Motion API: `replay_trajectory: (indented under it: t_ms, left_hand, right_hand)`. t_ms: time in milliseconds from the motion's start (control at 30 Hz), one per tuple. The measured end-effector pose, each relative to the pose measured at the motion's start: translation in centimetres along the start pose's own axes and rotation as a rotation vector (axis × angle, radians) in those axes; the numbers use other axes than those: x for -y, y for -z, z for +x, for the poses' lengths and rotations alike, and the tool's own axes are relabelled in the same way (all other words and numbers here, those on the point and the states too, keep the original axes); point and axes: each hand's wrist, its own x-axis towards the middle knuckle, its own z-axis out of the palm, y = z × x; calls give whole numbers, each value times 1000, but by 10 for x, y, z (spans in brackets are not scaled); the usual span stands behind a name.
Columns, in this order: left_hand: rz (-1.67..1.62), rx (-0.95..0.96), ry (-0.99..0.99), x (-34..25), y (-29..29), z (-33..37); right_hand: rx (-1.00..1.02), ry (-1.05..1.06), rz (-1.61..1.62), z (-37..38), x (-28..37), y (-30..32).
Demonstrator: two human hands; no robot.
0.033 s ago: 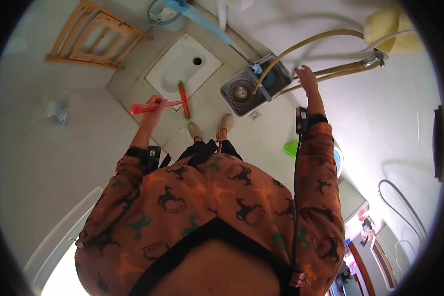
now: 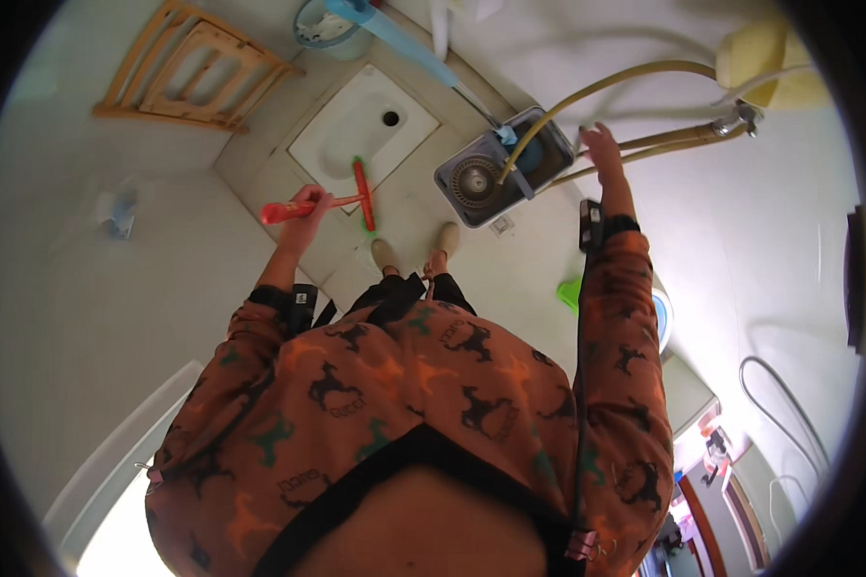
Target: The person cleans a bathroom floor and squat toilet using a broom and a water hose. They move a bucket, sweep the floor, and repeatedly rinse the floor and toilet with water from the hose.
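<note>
My left hand (image 2: 308,207) is closed round the handle of a red T-shaped squeegee (image 2: 364,192). Its crossbar has green ends and hangs in view between the squat toilet and my feet. On the other side, my right hand (image 2: 601,149) reaches out beside the grey mop bucket (image 2: 452,202), its fingers apart and nothing seen in them. Close by it run yellowish hoses (image 2: 659,139) along the wall; whether the fingers touch one I cannot tell. One hose (image 2: 597,88) curves from the tap side down into the bucket, beside its round spin basket (image 2: 474,181).
A white squat toilet (image 2: 337,125) is set into the floor ahead. A folded wooden chair (image 2: 197,72) leans at the far left. Beyond stands a bucket (image 2: 322,34), with a blue pole (image 2: 404,48) slanting toward the mop bucket. A metal tap (image 2: 736,120) is on the right wall.
The whole view has shifted slightly, so the room's things sit a little further right. Both hands keep nearly the same pose, the squeegee still in my left hand.
</note>
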Motion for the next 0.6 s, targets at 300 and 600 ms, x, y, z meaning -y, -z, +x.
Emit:
replay_trajectory:
  t_ms: [300,600]
  left_hand:
    - [-80,-118,186,-13,29,-31]
    - [-552,-185,720,-10,70,-69]
  right_hand:
    - [-28,-193,654,49,67,-23]
    - [457,-380,424,-44,56,-114]
